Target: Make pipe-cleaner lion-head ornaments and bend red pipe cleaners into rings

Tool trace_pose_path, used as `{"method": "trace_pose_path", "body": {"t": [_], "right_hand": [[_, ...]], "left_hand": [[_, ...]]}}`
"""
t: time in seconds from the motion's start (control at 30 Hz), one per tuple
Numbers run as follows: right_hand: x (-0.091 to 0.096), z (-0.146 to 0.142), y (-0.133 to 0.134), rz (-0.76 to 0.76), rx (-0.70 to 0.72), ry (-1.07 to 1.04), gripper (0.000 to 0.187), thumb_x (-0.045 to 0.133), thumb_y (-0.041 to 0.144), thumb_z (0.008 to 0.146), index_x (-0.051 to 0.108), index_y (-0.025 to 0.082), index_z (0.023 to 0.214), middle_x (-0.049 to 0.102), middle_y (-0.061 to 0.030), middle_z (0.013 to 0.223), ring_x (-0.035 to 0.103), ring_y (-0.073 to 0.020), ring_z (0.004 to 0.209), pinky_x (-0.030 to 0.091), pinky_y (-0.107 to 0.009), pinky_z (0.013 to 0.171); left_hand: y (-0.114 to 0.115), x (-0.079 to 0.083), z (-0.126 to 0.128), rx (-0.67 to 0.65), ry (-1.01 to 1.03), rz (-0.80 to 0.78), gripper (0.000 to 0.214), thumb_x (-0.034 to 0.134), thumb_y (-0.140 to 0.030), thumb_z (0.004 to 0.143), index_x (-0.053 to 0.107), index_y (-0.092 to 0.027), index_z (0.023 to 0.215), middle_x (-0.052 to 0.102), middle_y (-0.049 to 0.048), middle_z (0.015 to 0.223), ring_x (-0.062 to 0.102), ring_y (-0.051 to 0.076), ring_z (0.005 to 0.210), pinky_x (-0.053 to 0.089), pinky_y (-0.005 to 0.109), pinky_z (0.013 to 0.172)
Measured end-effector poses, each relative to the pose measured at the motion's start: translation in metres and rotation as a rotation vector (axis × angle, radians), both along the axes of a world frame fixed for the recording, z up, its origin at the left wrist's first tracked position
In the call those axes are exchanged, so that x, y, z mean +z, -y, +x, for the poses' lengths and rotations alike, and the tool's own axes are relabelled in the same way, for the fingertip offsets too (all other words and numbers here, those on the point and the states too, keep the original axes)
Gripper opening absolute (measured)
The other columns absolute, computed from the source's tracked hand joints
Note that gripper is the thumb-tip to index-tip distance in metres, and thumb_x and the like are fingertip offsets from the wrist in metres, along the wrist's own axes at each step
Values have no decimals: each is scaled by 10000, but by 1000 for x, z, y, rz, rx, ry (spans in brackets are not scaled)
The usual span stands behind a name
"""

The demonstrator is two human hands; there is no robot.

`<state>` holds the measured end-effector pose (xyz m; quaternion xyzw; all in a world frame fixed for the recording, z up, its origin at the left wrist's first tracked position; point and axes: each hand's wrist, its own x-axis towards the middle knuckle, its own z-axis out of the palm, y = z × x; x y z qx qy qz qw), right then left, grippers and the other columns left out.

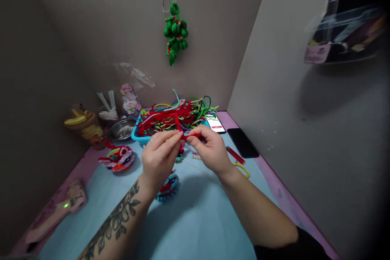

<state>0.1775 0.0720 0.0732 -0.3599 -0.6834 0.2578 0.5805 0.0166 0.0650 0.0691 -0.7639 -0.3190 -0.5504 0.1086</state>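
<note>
Item in hand: one red fuzzy pipe cleaner (192, 134), pinched between thumb and fingertips of my left hand (160, 152) and my right hand (210, 148). Both sets of fingers are closed tight on it.

Stock: a blue plastic tray (136, 135) heaped with mixed coloured stems, just beyond my fingers.

Finished-looking: a round blue-fringed woven piece (169, 187) below my left fingers, and a multicoloured woven piece (118, 157) further to their left.

Progress, by my judgement: early. The red stem shows only a bend, no formed shape, and most of the shaping is left.
</note>
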Motion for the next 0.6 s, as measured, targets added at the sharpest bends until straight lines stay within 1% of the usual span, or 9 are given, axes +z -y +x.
{"method": "trace_pose_path", "body": {"t": [0.2,0.4,0.6], "right_hand": [[2,-1,2,63,-10,25,57,609,192,816,619,187,761,586,4,716,531,-120,666,415,-242,594],[0,1,1,141,-29,44,58,616,191,821,612,194,763,585,5,720,541,-129,687,430,-257,620],[-1,6,-2,252,-13,98,54,603,175,838,608,207,796,598,-1,743,556,-141,723,446,-283,660]], "left_hand": [[3,1,0,26,62,31,216,689,-81,755,679,-188,941,710,49,915,660,149,810,538,285,762],[2,-1,0,-2,13,-2,240,648,-91,792,666,-187,1011,717,66,985,668,159,879,533,297,807],[3,6,2,4,-70,-6,217,641,-119,794,654,-176,1003,713,74,955,650,172,857,509,322,805]]}}
